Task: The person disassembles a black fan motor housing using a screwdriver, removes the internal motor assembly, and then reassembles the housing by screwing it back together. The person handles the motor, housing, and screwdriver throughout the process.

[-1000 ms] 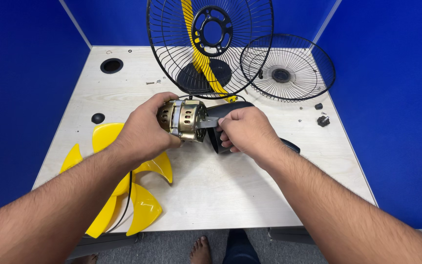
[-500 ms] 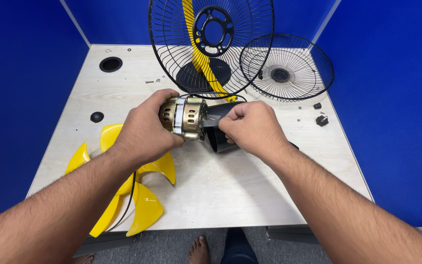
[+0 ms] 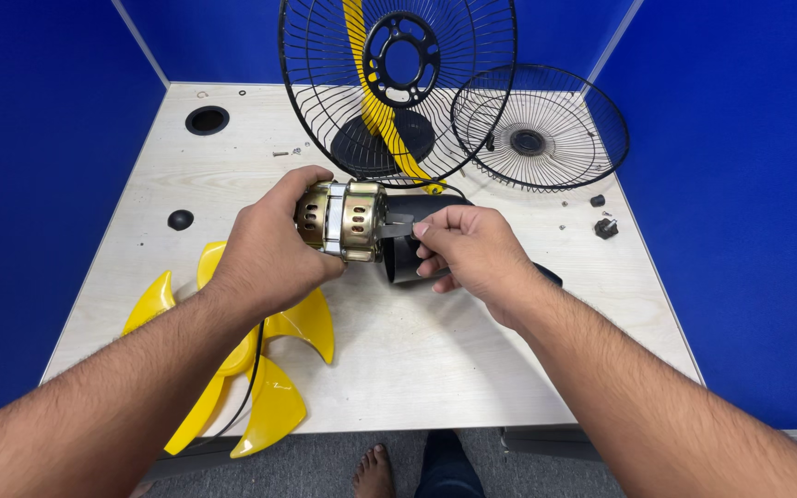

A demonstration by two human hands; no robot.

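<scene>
— Motor [image 3: 343, 219] position?
— Mid-desk [image 3: 435, 369], lifted. My left hand [image 3: 269, 254] wraps its brass casing; my right hand [image 3: 472, 249] pinches the black housing [image 3: 408, 249] against it.

The motor [image 3: 343, 219] in the middle is metal, with a shiny gold-coloured finish and one bright silver band around it. The housing [image 3: 412, 249] just right of it looks like smooth black plastic, a little glossy. The fan blade [image 3: 269, 369] at the near left is glossy yellow plastic. The two grilles [image 3: 398, 92] [image 3: 539, 129] at the far side are thin black wire. The table [image 3: 435, 360] has a pale, matt wood-grain surface.
</scene>
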